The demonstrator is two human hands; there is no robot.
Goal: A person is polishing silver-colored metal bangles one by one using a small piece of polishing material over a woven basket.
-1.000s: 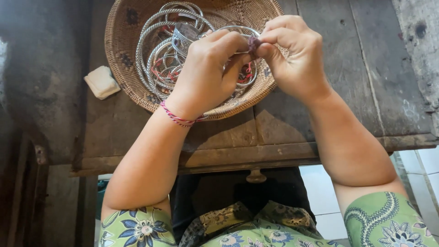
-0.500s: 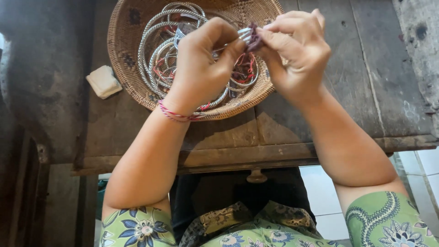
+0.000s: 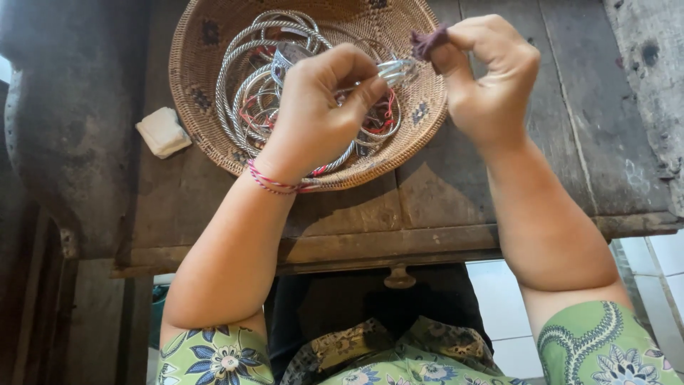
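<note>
the left hand (image 3: 320, 107) is curled shut around a silver bangle (image 3: 395, 69), thumb and fingers pinching it so that only a short bright arc sticks out toward the other hand. it hovers above the woven basket (image 3: 206, 64), which sits on a worn wooden table (image 3: 499, 192) and holds a tangle of more silver bangles (image 3: 249, 85), some with red thread showing among them. a red and pink string bracelet (image 3: 274, 184) circles the left wrist.

the right hand (image 3: 488, 78) is closed too, its fingertips nipping a small wad of dark purplish cloth (image 3: 427, 41). the cloth sits just beside the end of the held bangle, over the basket's right rim; whether the two are touching is hard to tell from this angle, though there seems to be a slight gap.

a small pale block (image 3: 164, 132), perhaps soap or a folded pad, lies on the table just left of the basket. below the table edge, green floral sleeves (image 3: 214, 356) show on both arms, and a round drawer knob (image 3: 399, 276) sits under the tabletop.
</note>
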